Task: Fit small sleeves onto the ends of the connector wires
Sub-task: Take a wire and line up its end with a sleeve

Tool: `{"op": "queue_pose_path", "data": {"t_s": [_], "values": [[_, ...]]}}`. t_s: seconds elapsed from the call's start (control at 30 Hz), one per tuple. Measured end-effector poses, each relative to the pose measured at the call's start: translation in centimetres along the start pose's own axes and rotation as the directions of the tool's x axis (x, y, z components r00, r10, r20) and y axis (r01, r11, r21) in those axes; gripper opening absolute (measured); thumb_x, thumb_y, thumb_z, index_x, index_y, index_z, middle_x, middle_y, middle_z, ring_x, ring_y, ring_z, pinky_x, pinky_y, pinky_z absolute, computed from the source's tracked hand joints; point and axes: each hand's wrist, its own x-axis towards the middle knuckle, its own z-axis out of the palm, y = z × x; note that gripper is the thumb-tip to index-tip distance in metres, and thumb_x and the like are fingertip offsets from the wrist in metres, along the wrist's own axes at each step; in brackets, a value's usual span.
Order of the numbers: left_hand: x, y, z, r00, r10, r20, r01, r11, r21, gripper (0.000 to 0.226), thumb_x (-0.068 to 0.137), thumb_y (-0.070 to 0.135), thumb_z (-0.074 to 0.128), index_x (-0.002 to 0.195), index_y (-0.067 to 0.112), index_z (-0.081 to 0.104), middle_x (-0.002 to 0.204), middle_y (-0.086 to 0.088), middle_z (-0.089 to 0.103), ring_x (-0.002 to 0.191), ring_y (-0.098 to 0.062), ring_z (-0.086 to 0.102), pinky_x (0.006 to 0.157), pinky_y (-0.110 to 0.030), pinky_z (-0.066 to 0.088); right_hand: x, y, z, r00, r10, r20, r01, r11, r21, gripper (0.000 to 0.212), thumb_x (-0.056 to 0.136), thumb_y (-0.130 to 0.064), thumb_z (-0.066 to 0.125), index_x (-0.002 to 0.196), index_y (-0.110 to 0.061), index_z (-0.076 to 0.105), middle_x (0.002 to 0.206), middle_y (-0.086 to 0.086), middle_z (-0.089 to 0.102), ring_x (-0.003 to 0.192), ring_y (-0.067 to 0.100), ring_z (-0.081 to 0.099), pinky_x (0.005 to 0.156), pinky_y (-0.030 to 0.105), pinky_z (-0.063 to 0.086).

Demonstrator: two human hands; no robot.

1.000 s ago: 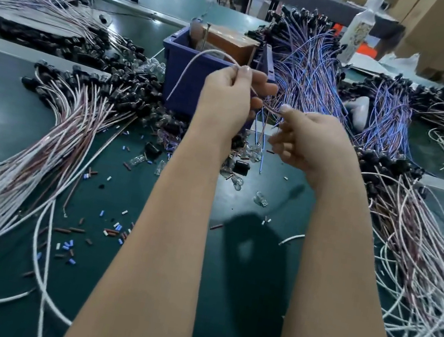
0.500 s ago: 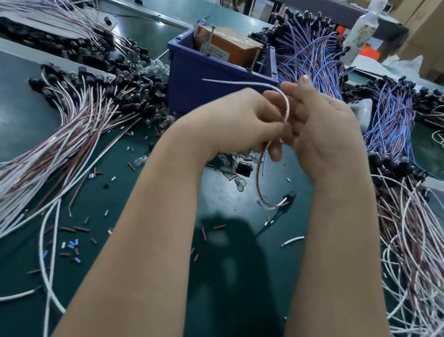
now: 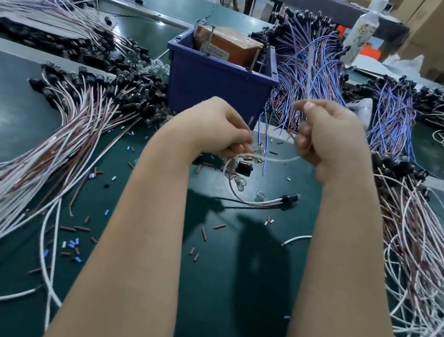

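Observation:
My left hand [image 3: 215,129] pinches one end of a white and brown connector wire [image 3: 250,201] at the middle of the green bench. That wire loops down to the bench and ends in a black connector [image 3: 289,199]. A little to the right, my right hand [image 3: 329,136] is curled round the white strand [image 3: 281,160] that runs between both hands. Small clear bulb-like parts [image 3: 239,183] and a black part [image 3: 244,168] lie just under my hands. Whether a sleeve sits on the wire end, I cannot tell.
A blue bin [image 3: 218,79] with a brown box stands behind my hands. Big bundles of white and brown wires [image 3: 51,145] lie at the left and right [image 3: 428,261], blue wires [image 3: 311,65] behind. Cut sleeve bits [image 3: 73,243] dot the green bench [image 3: 208,298].
My hands have moved apart and lower, stretching the white strand between them. The wire's black connector end now rests on the bench further right.

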Motion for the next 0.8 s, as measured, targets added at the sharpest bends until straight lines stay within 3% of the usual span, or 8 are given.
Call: {"op": "queue_pose_path", "data": {"t_s": [0.13, 0.27, 0.47, 0.8], "values": [[0.2, 0.0, -0.3, 0.979, 0.029, -0.200, -0.029, 1.000, 0.006, 0.022, 0.097, 0.012, 0.049, 0.084, 0.013, 0.067, 0.081, -0.002, 0.072, 0.055, -0.002, 0.050, 0.055, -0.015, 0.044, 0.0, 0.1, 0.5, 0.982, 0.051, 0.184, 0.006, 0.956, -0.293, 0.025, 0.093, -0.005, 0.041, 0.077, -0.014, 0.059, 0.040, -0.005, 0.053, 0.037, 0.010, 0.056, 0.041, 0.016, 0.044], [0.4, 0.0, -0.2, 0.933, 0.056, -0.356, -0.101, 0.989, -0.107, 0.020, 0.097, 0.017, 0.050, 0.090, 0.013, 0.068, 0.082, 0.000, 0.073, 0.045, 0.001, 0.040, 0.055, -0.017, 0.039, -0.2, 0.3, 0.7, 0.939, 0.128, 0.318, -0.007, 0.935, -0.355, 0.022, 0.092, -0.004, 0.044, 0.078, -0.010, 0.060, 0.048, 0.001, 0.064, 0.048, 0.015, 0.066, 0.045, 0.019, 0.050], [0.3, 0.0, 0.5, 0.940, 0.002, -0.342, -0.102, 0.956, -0.276, 0.023, 0.097, 0.014, 0.050, 0.081, 0.012, 0.067, 0.085, -0.005, 0.074, 0.051, -0.005, 0.038, 0.051, -0.018, 0.036, -0.2, 0.7, 1.2, 0.911, 0.132, 0.391, 0.061, 0.894, -0.445, 0.018, 0.089, -0.008, 0.052, 0.077, -0.011, 0.065, 0.057, 0.002, 0.068, 0.058, 0.016, 0.069, 0.053, 0.022, 0.053], [0.4, 0.0, 0.5, 0.941, 0.015, -0.337, -0.132, 0.935, -0.328, 0.025, 0.098, 0.018, 0.050, 0.078, 0.018, 0.064, 0.082, -0.002, 0.072, 0.049, -0.003, 0.040, 0.055, -0.023, 0.034, -0.3, 0.8, 2.1, 0.885, 0.101, 0.454, 0.158, 0.852, -0.499, 0.017, 0.090, -0.016, 0.056, 0.080, -0.011, 0.069, 0.062, 0.000, 0.069, 0.062, 0.013, 0.067, 0.055, 0.019, 0.053]]}}
